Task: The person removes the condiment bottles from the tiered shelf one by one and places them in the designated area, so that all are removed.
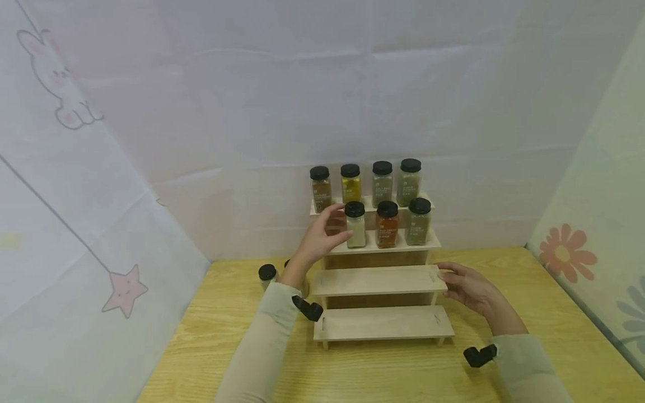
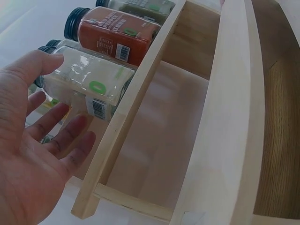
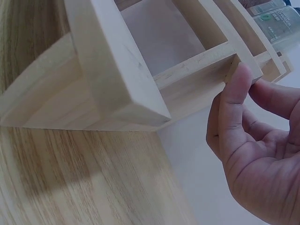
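Observation:
A stepped wooden spice rack (image 1: pixel 383 324) stands on the table. My left hand (image 1: pixel 322 238) is at the left of a jar of pale powder (image 1: pixel 355 230) on the second shelf from the top. In the left wrist view its thumb overlaps the jar near the black lid, and the fingers (image 2: pixel 70 133) spread loosely beside the glass. To the right on that shelf stand a jar of red powder (image 1: pixel 387 226) and a jar of greenish powder (image 1: pixel 418 224). My right hand (image 1: pixel 468 288) pinches the right end of a lower shelf (image 1: pixel 378 280) between thumb and fingers (image 3: pixel 234 98).
Several filled jars (image 1: pixel 381 184) with black lids line the top shelf. At the rack's left, another black-lidded jar (image 1: pixel 267 274) stands on the wooden table (image 1: pixel 221 324), with one more partly hidden behind my left forearm. A cloth-covered wall (image 1: pixel 252 212) rises behind.

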`<state>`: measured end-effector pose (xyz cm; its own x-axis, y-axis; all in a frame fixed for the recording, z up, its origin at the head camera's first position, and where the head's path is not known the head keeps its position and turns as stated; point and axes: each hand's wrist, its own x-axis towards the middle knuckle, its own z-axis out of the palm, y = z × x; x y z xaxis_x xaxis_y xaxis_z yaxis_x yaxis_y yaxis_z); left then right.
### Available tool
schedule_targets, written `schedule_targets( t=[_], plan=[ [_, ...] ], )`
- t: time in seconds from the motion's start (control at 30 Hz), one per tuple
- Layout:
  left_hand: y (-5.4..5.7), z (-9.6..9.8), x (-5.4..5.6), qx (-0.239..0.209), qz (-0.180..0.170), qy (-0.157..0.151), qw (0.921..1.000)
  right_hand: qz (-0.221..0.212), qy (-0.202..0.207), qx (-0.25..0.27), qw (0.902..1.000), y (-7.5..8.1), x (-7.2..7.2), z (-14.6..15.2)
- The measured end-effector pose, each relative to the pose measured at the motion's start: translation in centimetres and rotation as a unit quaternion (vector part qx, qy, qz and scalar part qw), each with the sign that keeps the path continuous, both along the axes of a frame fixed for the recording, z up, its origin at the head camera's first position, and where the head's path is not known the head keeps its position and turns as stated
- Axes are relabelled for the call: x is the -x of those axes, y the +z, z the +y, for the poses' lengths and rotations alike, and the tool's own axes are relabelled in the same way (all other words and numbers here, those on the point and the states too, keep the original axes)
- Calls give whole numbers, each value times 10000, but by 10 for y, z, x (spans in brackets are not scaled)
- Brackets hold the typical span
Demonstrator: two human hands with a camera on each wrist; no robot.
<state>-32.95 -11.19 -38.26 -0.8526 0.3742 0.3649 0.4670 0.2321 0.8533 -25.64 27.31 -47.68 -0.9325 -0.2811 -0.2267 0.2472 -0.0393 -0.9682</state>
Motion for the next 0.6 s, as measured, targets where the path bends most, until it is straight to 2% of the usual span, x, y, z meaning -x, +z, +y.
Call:
schedule_targets(
  t=[0.4, 0.6],
  plan=[
    [1, 4, 5, 76, 140, 74, 9998, -3, 64, 188, 9998, 2, -1, 1],
    [1, 6, 7, 133, 56, 62, 9999, -10, 38, 270, 9996, 2, -1, 0]
  ],
)
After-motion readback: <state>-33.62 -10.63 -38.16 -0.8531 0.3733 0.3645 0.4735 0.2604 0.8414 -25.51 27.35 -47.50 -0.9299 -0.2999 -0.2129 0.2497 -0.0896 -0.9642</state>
